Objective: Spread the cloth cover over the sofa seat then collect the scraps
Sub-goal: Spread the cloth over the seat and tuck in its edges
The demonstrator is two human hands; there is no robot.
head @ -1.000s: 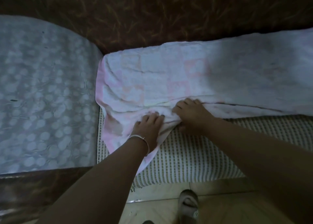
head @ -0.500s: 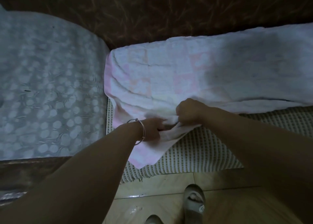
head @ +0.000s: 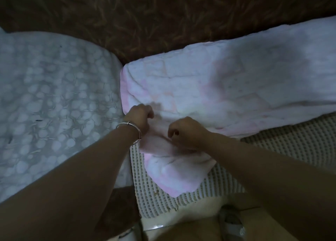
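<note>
A pale pink and white cloth cover (head: 227, 88) lies along the sofa seat, its near left corner hanging over the front edge. My left hand (head: 141, 118), with a silver bangle on the wrist, is closed on the cloth near its left border. My right hand (head: 187, 131) is clenched on a fold of the same cloth just to the right. The two hands sit a short gap apart. Under the cover shows a cream knitted seat cover (head: 283, 146) with a grid of holes. No scraps can be made out.
A grey-white spotted cover (head: 51, 102) drapes the seat to the left. The dark brown patterned sofa back (head: 163, 18) runs across the top. Below the seat front are pale floor tiles and a sandalled foot (head: 231, 220).
The hands have drawn apart along the cloth edge, left hand moving up and left. The hanging corner has been pulled farther down over the seat front. The view has shifted right.
</note>
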